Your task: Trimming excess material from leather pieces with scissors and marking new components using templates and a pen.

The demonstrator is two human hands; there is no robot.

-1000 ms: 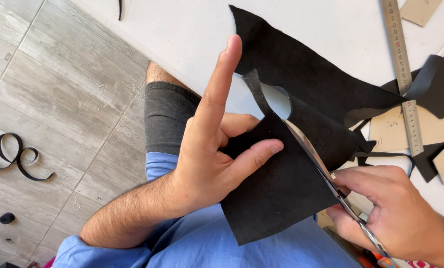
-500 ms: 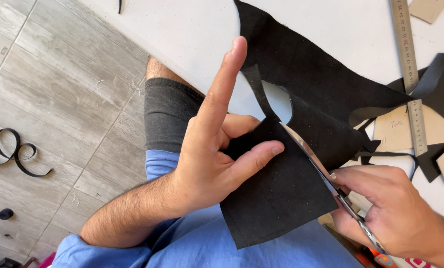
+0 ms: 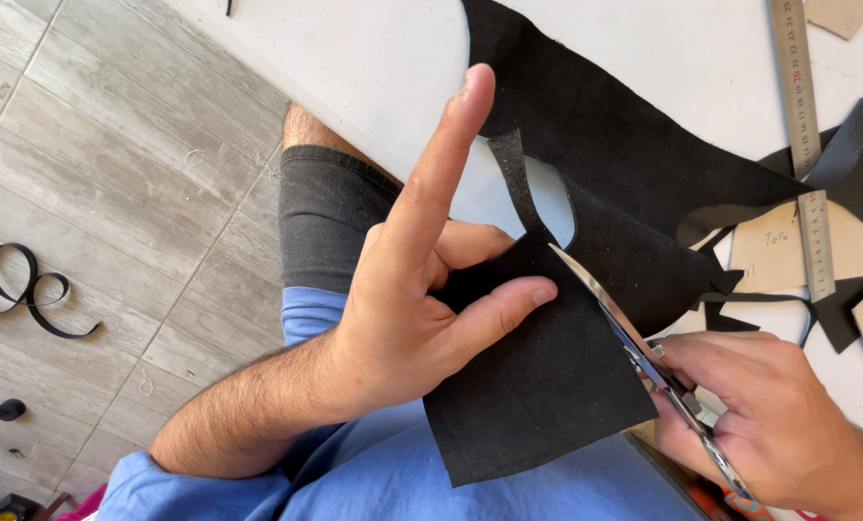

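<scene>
At centre frame, a sheet of black suede leather (image 3: 547,386) hangs off the near edge of the white table (image 3: 354,58), its upper part lying on the tabletop toward the upper right and its lower part held in the air over the person's lap. A curved cut runs through the sheet: an oval opening shows the white table through it just right of the raised forefinger, and a narrow strip of leather (image 3: 516,178) remains along the left side of that opening. The part below the cut, a roughly square panel at lower centre, is attached to the rest only near the blade tip, as far as the view shows.

Left hand (image 3: 422,309): the grip is pinched on the panel, thumb on top and curled fingers beneath, with the forefinger standing straight up and free.

Right hand (image 3: 779,415), at lower right: the grip is closed around the handles of a pair of scissors (image 3: 644,352). The blades lie nearly together, tip at the panel's upper edge just right of the left thumb.

Judged progress: most of the curved cut appears complete; a short bridge of material near the blade tip remains to be severed before the panel comes free.

Outward, at the right edge: a steel ruler (image 3: 806,145) lies on the table, crossing tan card patterns (image 3: 769,256) and black leather offcuts (image 3: 861,154). At far left, a curled black strap (image 3: 26,289) lies on the grey tiled floor (image 3: 84,154).
</scene>
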